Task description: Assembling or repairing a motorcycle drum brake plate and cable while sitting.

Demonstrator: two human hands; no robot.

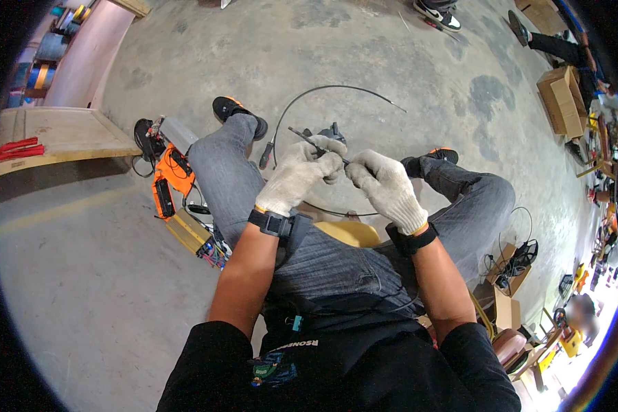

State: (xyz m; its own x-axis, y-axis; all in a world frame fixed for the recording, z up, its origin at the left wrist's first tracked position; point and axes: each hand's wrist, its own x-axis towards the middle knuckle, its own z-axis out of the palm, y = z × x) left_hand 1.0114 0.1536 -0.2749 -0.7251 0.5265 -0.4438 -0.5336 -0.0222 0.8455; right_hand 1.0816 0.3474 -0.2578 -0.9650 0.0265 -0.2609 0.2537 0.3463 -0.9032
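Note:
My left hand (299, 173), in a whitish knit glove, is closed around a thin black cable (301, 136), and a short length sticks out past the fingers. Opposite it, my gloved right hand (386, 184) pinches the same dark piece between the two hands; the fingers hide where it joins. On the floor ahead, a black cable (329, 86) curves in a wide arc with a bare thin tip at its right end. A screwdriver with a dark red and black handle (266, 155) lies left of my left hand. Behind the gloves sits a black object (334, 130), partly covered.
Orange-and-black gear (174, 172) and a gold metal box with wires (188, 230) lie by my left leg. A wooden table (62, 134) bearing red-handled tools stands left. Cardboard boxes (562, 101) and clutter line the right. Another person's shoe (438, 15) is at the top.

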